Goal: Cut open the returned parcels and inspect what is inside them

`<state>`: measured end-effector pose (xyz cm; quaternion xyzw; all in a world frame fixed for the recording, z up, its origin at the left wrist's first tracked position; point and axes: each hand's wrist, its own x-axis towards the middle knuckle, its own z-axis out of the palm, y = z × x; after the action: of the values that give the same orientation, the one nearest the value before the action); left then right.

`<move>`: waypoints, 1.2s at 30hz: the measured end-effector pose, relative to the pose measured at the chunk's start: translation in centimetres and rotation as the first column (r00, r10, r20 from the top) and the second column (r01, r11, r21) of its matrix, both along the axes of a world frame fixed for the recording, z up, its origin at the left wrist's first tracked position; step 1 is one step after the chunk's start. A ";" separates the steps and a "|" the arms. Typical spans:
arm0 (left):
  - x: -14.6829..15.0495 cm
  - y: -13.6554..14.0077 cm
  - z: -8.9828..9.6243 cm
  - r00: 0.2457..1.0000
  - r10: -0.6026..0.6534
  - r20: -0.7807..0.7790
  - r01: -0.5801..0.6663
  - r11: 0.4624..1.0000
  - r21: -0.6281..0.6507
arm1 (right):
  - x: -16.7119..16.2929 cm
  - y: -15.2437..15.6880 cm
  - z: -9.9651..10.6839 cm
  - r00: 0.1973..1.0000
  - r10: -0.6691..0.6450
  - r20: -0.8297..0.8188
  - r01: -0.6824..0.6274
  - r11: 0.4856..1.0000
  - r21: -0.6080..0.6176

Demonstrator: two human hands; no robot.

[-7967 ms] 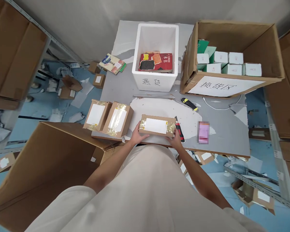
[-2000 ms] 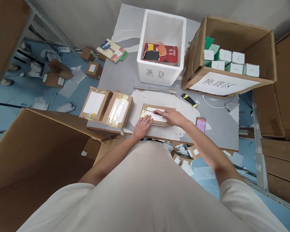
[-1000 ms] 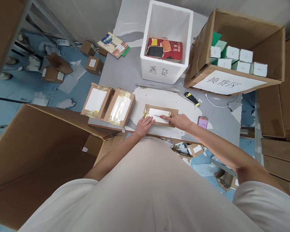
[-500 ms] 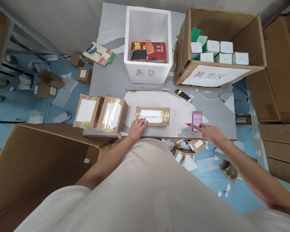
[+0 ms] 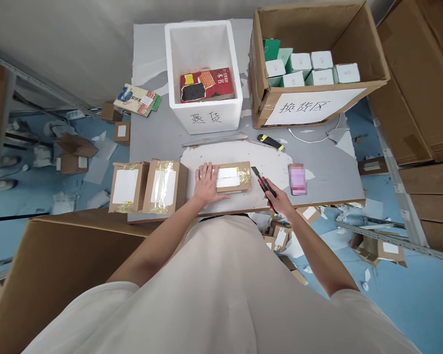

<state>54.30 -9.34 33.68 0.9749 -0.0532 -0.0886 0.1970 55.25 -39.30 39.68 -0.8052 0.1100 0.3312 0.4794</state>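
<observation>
A taped cardboard box [image 5: 245,177] with a white label lies flat near the table's front edge. My left hand [image 5: 206,184] rests on its left end, fingers spread. My right hand [image 5: 278,197] grips a red and black utility knife [image 5: 265,183], whose blade points up and left, just beyond the box's right end. Right of that hand lies a phone [image 5: 297,180] with a pink screen. A second utility knife [image 5: 271,142], black and yellow, sits on the table behind.
Two taped boxes [image 5: 165,187] stand at the table's left front. Behind are a white foam box [image 5: 214,120] with books and a large carton [image 5: 256,73] with green-white boxes. Loose books [image 5: 135,101] lie at the left edge. A big open carton [image 5: 59,236] stands front left.
My right hand has moved left from beside the phone towards the box, bringing the knife with it. My left hand has spread flat over the box's left end. The view has shifted.
</observation>
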 end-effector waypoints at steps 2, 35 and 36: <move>-0.2 -0.2 -0.1 1.000 0.010 -0.022 -0.010 1.000 0.013 | 0.0 -0.1 0.0 1.000 -0.002 -0.012 0.002 1.000 0.007; -1.0 -1.4 1.1 0.984 0.095 -0.150 -0.082 0.992 0.093 | -1.1 2.4 5.8 0.774 0.628 -0.077 -0.541 0.593 -0.596; -1.0 -1.4 1.1 0.983 0.097 -0.155 -0.083 0.992 0.094 | -1.6 2.2 5.8 0.790 0.609 -0.075 -0.528 0.613 -0.588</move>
<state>53.32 -10.75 34.83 0.9738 0.0108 -0.1594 0.1616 53.65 -37.07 45.50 -0.9241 -0.0880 0.3618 0.0861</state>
